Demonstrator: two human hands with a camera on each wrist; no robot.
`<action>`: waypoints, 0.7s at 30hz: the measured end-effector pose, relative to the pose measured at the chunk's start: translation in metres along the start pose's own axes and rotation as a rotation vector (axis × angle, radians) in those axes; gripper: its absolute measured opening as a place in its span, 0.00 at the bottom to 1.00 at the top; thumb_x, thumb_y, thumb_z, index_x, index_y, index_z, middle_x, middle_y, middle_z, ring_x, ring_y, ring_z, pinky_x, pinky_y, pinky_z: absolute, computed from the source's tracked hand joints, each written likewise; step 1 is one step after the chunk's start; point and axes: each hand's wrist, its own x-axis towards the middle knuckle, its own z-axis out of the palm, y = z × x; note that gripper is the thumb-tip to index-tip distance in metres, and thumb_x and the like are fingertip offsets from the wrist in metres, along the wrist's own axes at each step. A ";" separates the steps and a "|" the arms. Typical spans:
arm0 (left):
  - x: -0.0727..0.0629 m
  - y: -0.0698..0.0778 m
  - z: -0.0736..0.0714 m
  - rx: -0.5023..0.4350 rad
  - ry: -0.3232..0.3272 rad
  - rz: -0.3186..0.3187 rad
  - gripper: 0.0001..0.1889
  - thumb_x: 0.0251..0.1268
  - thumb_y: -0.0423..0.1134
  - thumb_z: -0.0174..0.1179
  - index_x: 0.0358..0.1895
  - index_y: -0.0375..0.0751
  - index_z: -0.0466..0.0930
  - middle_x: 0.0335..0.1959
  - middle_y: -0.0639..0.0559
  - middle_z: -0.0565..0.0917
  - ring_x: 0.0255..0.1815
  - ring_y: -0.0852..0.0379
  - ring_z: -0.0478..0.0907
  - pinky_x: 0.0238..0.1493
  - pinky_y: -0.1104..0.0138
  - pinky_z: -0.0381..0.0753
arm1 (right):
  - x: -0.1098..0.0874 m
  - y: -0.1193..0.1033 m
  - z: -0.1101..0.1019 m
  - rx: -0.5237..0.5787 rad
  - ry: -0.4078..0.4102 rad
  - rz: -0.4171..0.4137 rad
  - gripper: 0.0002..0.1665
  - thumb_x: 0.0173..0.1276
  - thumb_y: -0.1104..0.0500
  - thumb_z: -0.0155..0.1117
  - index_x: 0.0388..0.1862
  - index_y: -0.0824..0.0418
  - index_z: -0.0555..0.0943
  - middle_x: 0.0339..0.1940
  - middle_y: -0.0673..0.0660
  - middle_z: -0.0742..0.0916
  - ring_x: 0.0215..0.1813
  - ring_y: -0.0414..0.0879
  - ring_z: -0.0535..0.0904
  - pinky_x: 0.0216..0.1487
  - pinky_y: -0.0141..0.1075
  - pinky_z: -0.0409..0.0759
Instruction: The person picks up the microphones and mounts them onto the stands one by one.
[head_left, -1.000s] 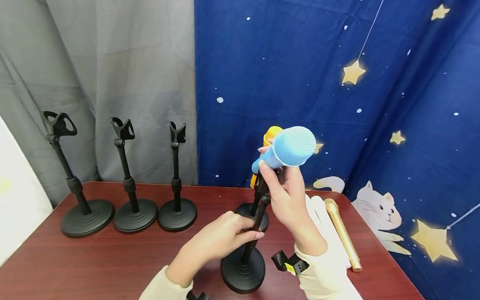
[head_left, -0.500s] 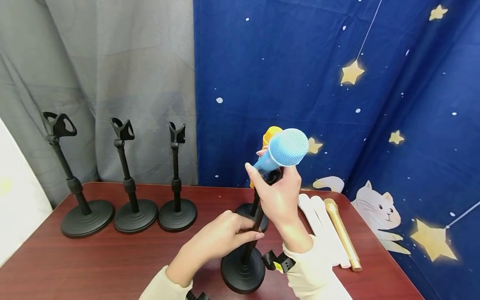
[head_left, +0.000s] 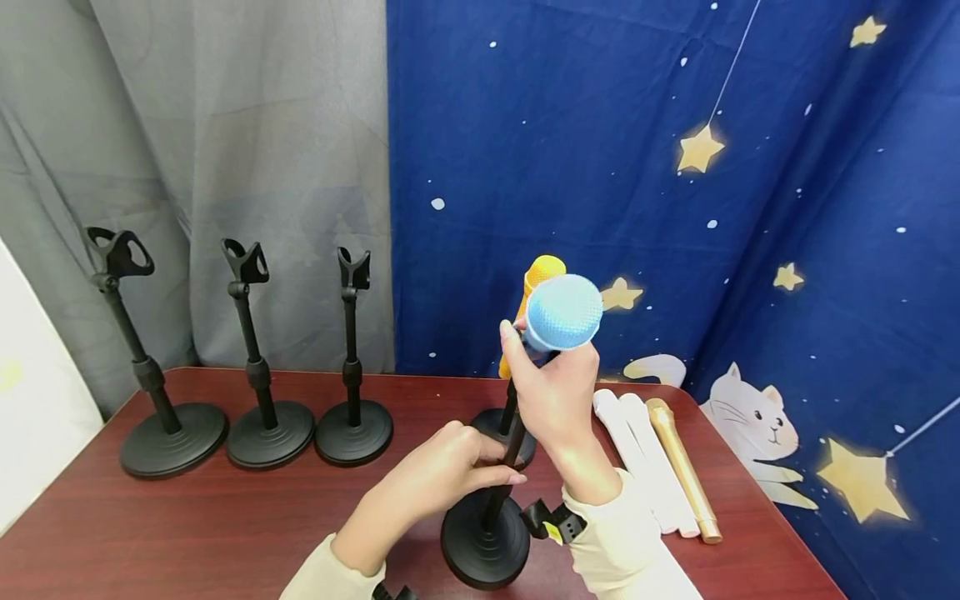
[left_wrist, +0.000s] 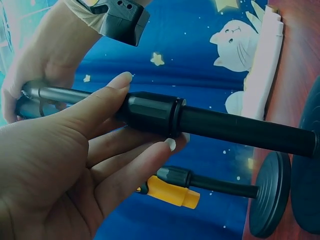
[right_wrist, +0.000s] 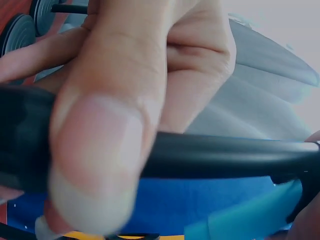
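My left hand (head_left: 442,467) grips the pole of the nearest black microphone stand (head_left: 486,546), thumb and fingers around its collar (left_wrist: 150,111). With my right hand (head_left: 558,400) I hold a light blue microphone (head_left: 564,312) at the top of that stand, its round mesh head pointing toward me. The blue handle (right_wrist: 250,215) lies at the clip end of the pole in the right wrist view; my right hand hides much of the clip. Just behind, a yellow microphone (head_left: 545,270) sits on another black stand (left_wrist: 270,195).
Along the left of the red-brown table (head_left: 225,533) stand three more black stands (head_left: 174,437) with bare clips. Two white microphones (head_left: 652,467) and a gold microphone (head_left: 684,475) lie at the right. Grey and blue star-printed curtains (head_left: 465,125) hang behind.
My right hand has shifted a little left and down with the blue microphone. Its head has swung lower and now faces me more directly. My left hand stays on the pole.
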 end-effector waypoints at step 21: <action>-0.001 -0.002 0.001 0.104 0.038 0.090 0.12 0.65 0.46 0.67 0.27 0.45 0.87 0.16 0.63 0.79 0.20 0.76 0.66 0.24 0.80 0.68 | 0.004 -0.004 0.003 -0.061 0.050 0.061 0.17 0.62 0.57 0.76 0.44 0.62 0.81 0.35 0.55 0.88 0.38 0.44 0.85 0.44 0.34 0.84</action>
